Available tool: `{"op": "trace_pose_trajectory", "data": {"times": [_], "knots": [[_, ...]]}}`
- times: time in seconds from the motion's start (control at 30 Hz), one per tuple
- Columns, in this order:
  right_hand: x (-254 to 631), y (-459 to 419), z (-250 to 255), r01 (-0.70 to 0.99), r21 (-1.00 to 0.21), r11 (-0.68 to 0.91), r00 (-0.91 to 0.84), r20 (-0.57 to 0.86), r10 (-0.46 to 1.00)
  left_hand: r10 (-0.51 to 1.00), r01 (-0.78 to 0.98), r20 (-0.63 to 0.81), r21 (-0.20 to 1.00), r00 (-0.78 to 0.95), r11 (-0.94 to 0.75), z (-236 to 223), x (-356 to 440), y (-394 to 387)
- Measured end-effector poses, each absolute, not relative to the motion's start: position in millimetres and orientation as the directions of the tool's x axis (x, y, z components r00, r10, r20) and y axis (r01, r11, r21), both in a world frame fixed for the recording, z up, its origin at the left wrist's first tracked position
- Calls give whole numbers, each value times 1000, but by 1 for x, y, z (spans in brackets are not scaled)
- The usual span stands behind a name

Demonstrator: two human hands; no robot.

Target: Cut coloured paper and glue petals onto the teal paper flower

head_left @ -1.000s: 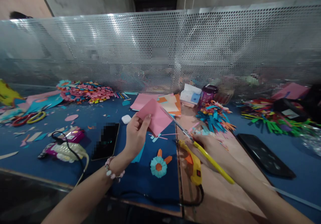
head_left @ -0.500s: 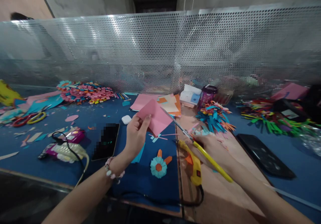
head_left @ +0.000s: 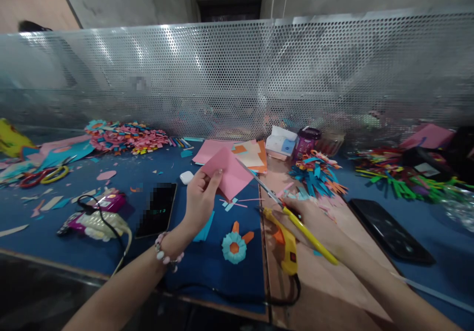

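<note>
My left hand (head_left: pixel 203 192) pinches a creased pink sheet of paper (head_left: pixel 234 175) between thumb and fingers above the blue table. Wrapped around yellow-handled scissors (head_left: pixel 296 222), my right hand (head_left: pixel 311 217) holds their blades at the paper's right edge. Whether the blades are parted is hard to make out. Below the paper lie thin pink and light blue strips (head_left: pixel 233 203). A light blue paper rosette (head_left: pixel 234 248) with an orange centre and two orange tabs rests nearer to me. Under my right hand sits a yellow glue gun (head_left: pixel 287 247) with a black cord.
A phone (head_left: pixel 159 210) and a white earbud case (head_left: pixel 186 177) lie left of my left hand. Red and yellow scissors (head_left: pixel 44 175) rest among scraps farther left. Paper bundles (head_left: pixel 316 173), a purple jar (head_left: pixel 308 141) and a perforated metal panel (head_left: pixel 222 74) stand behind. A black case (head_left: pixel 390 229) lies right.
The scissors have shifted very slightly, their yellow handle end a little left and up. The pink paper's right corner has moved slightly left. My left hand stays in place.
</note>
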State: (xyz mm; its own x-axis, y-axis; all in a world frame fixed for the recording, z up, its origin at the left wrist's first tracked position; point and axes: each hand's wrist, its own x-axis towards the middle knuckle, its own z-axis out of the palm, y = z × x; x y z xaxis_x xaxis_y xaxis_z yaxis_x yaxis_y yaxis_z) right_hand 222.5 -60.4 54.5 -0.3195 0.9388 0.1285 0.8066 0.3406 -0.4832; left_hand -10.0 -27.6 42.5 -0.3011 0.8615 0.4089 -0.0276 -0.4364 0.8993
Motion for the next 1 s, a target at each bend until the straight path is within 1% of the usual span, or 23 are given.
{"op": "trace_pose_trajectory", "data": {"times": [0.17,0.27,0.37,0.43,0.6,0.83,1.0], "knots": [[221,-61,56,809,-495,316,-319,82,944,870,-43,411,898,-272,-437,44,-10,-27],[221,-62,56,813,-491,314,-317,80,945,870,33,425,902,-251,-431,46,-10,-29],[222,-63,56,801,-491,343,-330,115,937,858,145,454,891,-241,-430,49,-10,-32],[223,-63,55,794,-495,353,-328,141,934,856,170,462,886,-234,-431,50,-9,-32],[221,-61,51,772,-508,383,-333,189,924,878,102,432,902,-206,-419,49,-9,-32],[217,-56,44,789,-470,396,-324,231,918,891,74,412,911,-192,-405,47,-10,-32],[218,-53,39,773,-477,418,-330,262,907,895,1,401,913,-196,-408,46,-9,-31]]}}
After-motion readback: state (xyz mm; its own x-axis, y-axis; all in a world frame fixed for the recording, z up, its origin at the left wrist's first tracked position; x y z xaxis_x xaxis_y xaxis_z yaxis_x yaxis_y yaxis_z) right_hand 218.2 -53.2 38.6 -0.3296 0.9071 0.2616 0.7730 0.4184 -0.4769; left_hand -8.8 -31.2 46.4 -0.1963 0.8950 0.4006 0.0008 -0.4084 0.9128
